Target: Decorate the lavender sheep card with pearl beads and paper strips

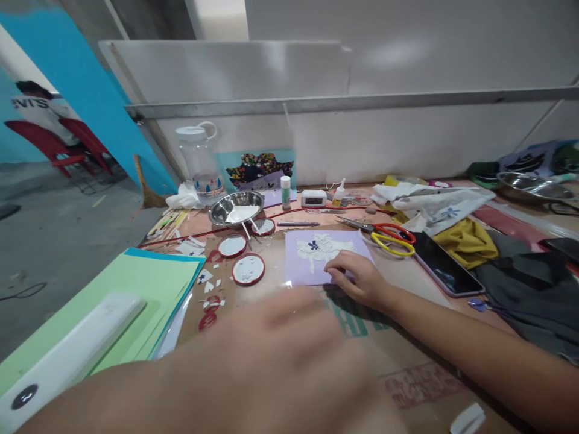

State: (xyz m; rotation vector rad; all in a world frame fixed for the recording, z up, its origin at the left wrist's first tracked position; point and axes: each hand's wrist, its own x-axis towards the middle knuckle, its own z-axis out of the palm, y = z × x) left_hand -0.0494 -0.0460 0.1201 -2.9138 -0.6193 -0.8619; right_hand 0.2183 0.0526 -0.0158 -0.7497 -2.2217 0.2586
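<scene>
My right hand (pixel 357 274) rests on the lower right part of a purple card (pixel 298 273), its fingers curled and thumb and forefinger tips close together. Whatever may be between them is hidden. On the card sits a raised white shape (pixel 330 248), with a small dark blue flower (pixel 313 245) on it. Close to the camera, my left hand (pixel 280 355) is smeared by motion above the cardboard, and its fingers cannot be made out. Just beyond the right hand lie scissors (pixel 392 237) with red and yellow handles.
Red-rimmed lids (pixel 248 269) and a metal bowl (pixel 221 211) with white contents stand left of the card. A glue stick (pixel 285 193), glue bottle (pixel 339 194) and water bottle (pixel 199 163) stand behind. A phone (pixel 446 265) lies right; green paper (pixel 149 283) lies left.
</scene>
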